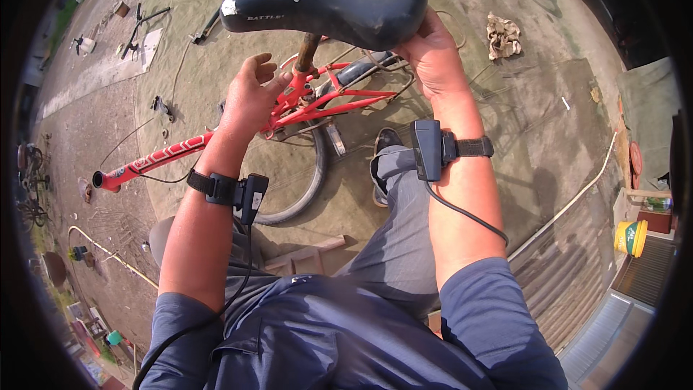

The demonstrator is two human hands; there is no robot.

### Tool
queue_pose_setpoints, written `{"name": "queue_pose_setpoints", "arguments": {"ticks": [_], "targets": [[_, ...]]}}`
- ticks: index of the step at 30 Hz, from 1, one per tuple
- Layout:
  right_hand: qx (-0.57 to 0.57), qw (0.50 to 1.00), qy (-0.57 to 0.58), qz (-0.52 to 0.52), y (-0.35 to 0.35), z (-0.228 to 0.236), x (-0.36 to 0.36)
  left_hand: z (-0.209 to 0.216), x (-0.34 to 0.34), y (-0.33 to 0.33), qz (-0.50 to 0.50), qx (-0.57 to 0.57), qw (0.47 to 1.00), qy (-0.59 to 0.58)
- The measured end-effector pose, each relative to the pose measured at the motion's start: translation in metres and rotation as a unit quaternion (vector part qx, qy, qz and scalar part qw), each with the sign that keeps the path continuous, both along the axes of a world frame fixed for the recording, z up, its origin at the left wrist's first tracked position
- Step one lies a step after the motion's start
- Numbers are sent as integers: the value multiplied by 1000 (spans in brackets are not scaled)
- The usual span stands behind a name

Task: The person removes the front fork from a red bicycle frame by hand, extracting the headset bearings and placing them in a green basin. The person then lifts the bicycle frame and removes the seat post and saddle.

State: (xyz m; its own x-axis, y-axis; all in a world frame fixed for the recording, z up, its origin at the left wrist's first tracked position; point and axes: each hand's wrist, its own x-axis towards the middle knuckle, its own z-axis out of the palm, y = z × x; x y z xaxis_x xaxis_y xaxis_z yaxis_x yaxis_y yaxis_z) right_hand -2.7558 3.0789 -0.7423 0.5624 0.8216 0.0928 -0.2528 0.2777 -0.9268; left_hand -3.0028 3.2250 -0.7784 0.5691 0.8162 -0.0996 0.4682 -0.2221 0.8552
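A worn black bicycle saddle point(332, 7) with a scuffed nose tops a rusty seat post point(308, 53). The post rises from a red bicycle frame point(332, 105), whose head tube end points left with no fork in it. My right hand point(433, 56) grips the rear of the saddle, its fingers partly hidden beneath it. My left hand point(253, 94) hovers just left of the seat post, or against the frame's edge; touching I cannot tell. Its fingers are loosely bent, thumb apart, nothing between them. A wheel with a black tyre point(317, 173) is under the frame.
A green ground sheet point(195, 0) covers much of the ground. Handlebar point(137, 31) and small parts lie at the far left, a crumpled rag point(503, 36) at the far right. A yellow bucket point(631, 238) stands right. My shoe point(388, 141) is near the wheel.
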Motion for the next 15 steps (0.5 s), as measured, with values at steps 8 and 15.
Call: {"name": "queue_pose_setpoints", "arguments": {"ticks": [8,15], "targets": [[14,992,65,111,-18,25,15,-72,2,16,72,-54,995,-34],[24,999,40,-21,10,26,-17,-115,24,16,100,-87,983,-123]]}}
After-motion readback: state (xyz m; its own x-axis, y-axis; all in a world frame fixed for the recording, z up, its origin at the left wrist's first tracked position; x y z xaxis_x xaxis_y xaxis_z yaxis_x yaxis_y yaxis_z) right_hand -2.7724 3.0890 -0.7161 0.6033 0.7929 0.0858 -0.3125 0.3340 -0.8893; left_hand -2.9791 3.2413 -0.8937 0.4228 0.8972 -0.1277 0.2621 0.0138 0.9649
